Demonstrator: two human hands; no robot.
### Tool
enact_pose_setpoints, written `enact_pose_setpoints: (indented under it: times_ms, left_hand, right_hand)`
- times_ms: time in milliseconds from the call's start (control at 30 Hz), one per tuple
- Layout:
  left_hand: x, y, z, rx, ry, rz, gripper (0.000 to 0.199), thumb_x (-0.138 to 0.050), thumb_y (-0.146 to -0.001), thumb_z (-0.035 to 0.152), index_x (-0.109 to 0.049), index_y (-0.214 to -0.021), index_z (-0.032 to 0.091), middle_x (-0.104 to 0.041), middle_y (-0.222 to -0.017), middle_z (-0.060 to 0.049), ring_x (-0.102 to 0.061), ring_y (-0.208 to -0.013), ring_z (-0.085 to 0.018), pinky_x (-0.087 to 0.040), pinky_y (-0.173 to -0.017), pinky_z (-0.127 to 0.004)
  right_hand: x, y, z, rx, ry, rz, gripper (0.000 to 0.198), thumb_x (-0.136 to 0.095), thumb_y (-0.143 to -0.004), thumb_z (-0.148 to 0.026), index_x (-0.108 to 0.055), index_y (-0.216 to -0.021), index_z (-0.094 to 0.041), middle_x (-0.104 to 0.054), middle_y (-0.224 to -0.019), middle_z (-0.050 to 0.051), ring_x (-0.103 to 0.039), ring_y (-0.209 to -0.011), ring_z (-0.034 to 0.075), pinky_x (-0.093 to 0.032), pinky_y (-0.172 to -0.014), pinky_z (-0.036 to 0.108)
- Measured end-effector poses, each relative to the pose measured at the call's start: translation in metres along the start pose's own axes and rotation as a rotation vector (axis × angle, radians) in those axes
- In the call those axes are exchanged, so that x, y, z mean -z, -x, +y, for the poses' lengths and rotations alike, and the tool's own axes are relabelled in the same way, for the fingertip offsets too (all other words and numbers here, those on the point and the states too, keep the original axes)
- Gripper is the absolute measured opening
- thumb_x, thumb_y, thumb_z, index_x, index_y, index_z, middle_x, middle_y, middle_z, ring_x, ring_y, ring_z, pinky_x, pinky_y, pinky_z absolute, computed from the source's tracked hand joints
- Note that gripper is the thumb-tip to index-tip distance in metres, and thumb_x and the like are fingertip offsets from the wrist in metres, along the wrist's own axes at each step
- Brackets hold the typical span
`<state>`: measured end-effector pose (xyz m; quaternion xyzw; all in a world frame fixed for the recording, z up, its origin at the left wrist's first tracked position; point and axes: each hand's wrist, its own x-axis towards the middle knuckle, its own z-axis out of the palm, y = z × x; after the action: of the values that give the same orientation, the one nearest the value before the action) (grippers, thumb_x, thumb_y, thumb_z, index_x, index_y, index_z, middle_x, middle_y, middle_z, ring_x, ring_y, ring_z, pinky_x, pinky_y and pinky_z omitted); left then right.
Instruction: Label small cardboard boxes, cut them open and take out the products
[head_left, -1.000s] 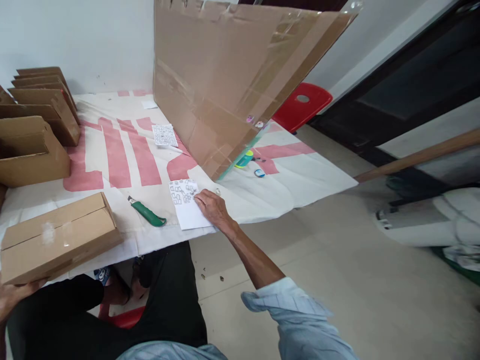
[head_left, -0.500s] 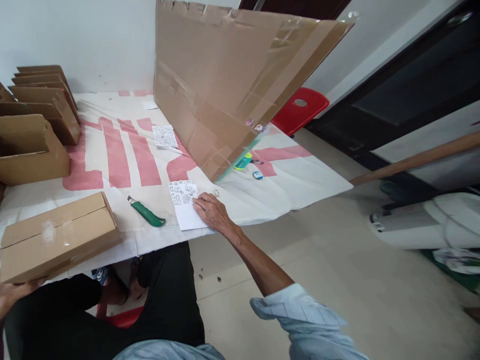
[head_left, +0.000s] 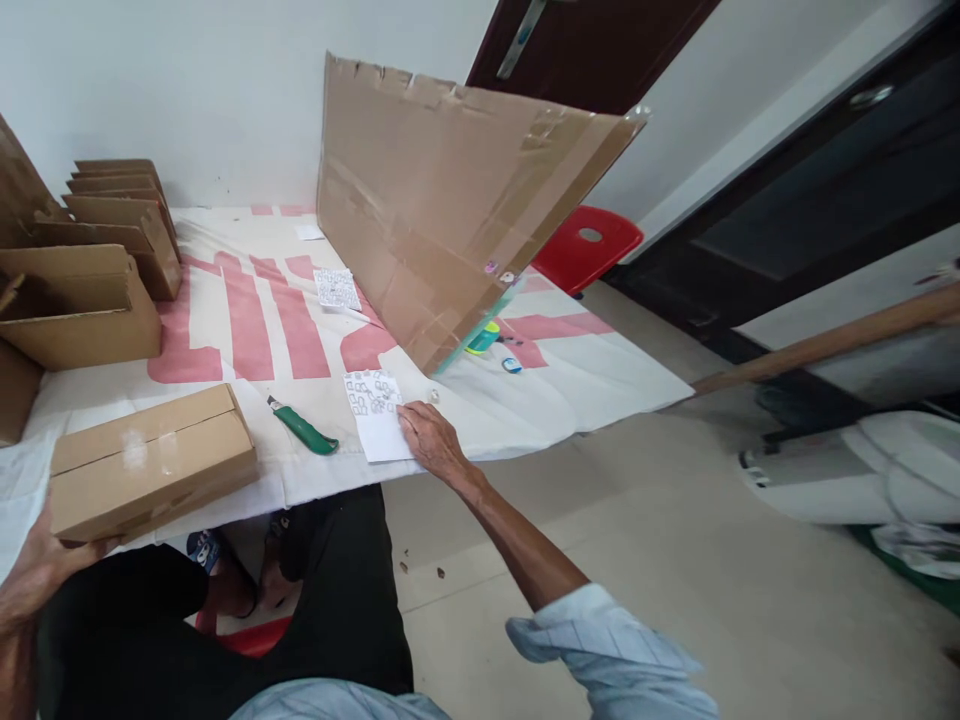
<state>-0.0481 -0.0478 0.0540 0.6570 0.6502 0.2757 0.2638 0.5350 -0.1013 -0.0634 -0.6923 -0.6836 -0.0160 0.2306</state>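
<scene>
Draped table (head_left: 585,398), paper (head_left: 377,420), green cutter (head_left: 305,428), open box (head_left: 94,335)

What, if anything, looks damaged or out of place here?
The big cardboard panel has a ragged, notched top edge, unlike its straight sides. Small brown bits lie on the floor near the person's leg, perhaps dropped debris.

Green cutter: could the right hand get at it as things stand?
Probably yes: only the flat sheet lies between the right hand and the green cutter, and nothing covers the cutter.

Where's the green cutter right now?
In the head view, the green cutter lies left of centre on the cloth, between the taped cardboard box on its left and the drawn-on sheet on its right.
</scene>
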Motion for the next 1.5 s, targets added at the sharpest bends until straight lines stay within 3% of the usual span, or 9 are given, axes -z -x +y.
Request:
enact_pose_setpoints:
  times_ms: [167,267,433,667,833,1000,1167,1367,1500]
  left_hand:
    - [0.003,0.009,0.009,0.085,0.216,-0.1,0.124,-0.098,-0.048,0.061,-0.052,-0.159,0.031,-0.077,-0.141,-0.006,-0.063,-0.143,-0.047,-0.052,-0.123,-0.062]
    - [0.002,0.013,0.011,0.046,0.352,-0.16,0.126,-0.102,-0.049,0.056,-0.052,-0.16,0.023,-0.068,-0.154,-0.015,-0.062,-0.145,-0.047,-0.053,-0.123,-0.056]
    - [-0.003,0.014,0.009,-0.014,0.435,-0.178,0.128,-0.102,-0.052,0.057,-0.049,-0.162,0.016,-0.068,-0.15,-0.02,-0.06,-0.146,-0.047,-0.057,-0.119,-0.049]
    - [-0.017,0.025,0.005,-0.173,0.582,-0.284,0.134,-0.102,-0.06,0.06,-0.038,-0.171,0.021,-0.056,-0.164,-0.022,-0.048,-0.156,-0.047,-0.043,-0.129,-0.055]
    - [-0.024,0.027,-0.01,-0.22,0.634,-0.194,0.136,-0.103,-0.061,0.063,-0.031,-0.172,0.033,-0.034,-0.181,-0.02,-0.027,-0.169,-0.045,-0.038,-0.131,-0.056]
    - [-0.024,0.029,-0.012,-0.256,0.634,-0.168,0.112,-0.104,-0.063,0.054,-0.045,-0.156,0.033,-0.045,-0.174,-0.018,-0.033,-0.167,-0.043,-0.042,-0.125,-0.053]
    - [-0.021,0.038,-0.005,-0.258,0.596,-0.15,0.095,-0.104,-0.065,0.052,-0.049,-0.139,0.031,-0.043,-0.174,-0.018,-0.038,-0.164,-0.042,-0.043,-0.121,-0.054]
    - [-0.014,0.036,0.001,-0.286,0.566,-0.173,0.08,-0.101,-0.068,0.055,-0.053,-0.126,0.029,-0.041,-0.175,-0.019,-0.041,-0.162,-0.043,-0.042,-0.12,-0.056]
    - [-0.012,0.034,0.002,-0.301,0.541,-0.173,0.074,-0.1,-0.069,0.054,-0.055,-0.122,0.028,-0.045,-0.172,-0.018,-0.047,-0.157,-0.042,-0.044,-0.118,-0.056]
  right_hand:
    - [-0.005,0.01,-0.002,0.01,-0.091,0.112,0.037,-0.043,-0.108,-0.029,-0.077,-0.121,-0.022,-0.077,-0.114,0.014,-0.07,-0.109,0.029,-0.059,-0.098,0.042]
    - [-0.008,0.013,-0.012,0.039,-0.121,0.252,0.035,-0.047,-0.108,-0.034,-0.078,-0.117,-0.021,-0.076,-0.111,0.015,-0.071,-0.105,0.03,-0.061,-0.097,0.046]
    - [-0.002,0.009,-0.067,0.129,-0.239,0.356,0.03,-0.054,-0.109,-0.036,-0.079,-0.116,-0.022,-0.077,-0.113,0.013,-0.073,-0.108,0.029,-0.062,-0.099,0.047]
    - [0.007,-0.006,-0.161,0.154,-0.406,0.162,0.033,-0.053,-0.11,-0.042,-0.079,-0.12,-0.025,-0.076,-0.115,0.014,-0.073,-0.111,0.032,-0.061,-0.104,0.052]
    - [0.013,-0.019,-0.196,0.203,-0.537,0.093,0.037,-0.049,-0.112,-0.045,-0.075,-0.13,-0.025,-0.075,-0.123,0.014,-0.073,-0.114,0.03,-0.063,-0.097,0.046]
    - [-0.002,-0.027,-0.185,0.217,-0.273,0.048,0.034,-0.052,-0.111,-0.041,-0.074,-0.128,-0.023,-0.073,-0.121,0.016,-0.07,-0.114,0.032,-0.059,-0.095,0.046]
    - [-0.035,-0.022,-0.152,0.153,0.082,-0.146,0.019,-0.062,-0.104,-0.035,-0.071,-0.114,-0.022,-0.07,-0.103,0.012,-0.066,-0.096,0.029,-0.05,-0.079,0.038]
    - [-0.05,-0.019,-0.156,0.17,0.07,-0.202,0.013,-0.062,-0.102,-0.029,-0.068,-0.111,-0.022,-0.068,-0.102,0.01,-0.064,-0.092,0.027,-0.044,-0.074,0.035]
    - [-0.042,-0.027,-0.163,0.058,-0.023,-0.132,0.024,-0.047,-0.106,-0.03,-0.069,-0.112,-0.021,-0.067,-0.102,0.01,-0.063,-0.083,0.025,-0.041,-0.067,0.034]
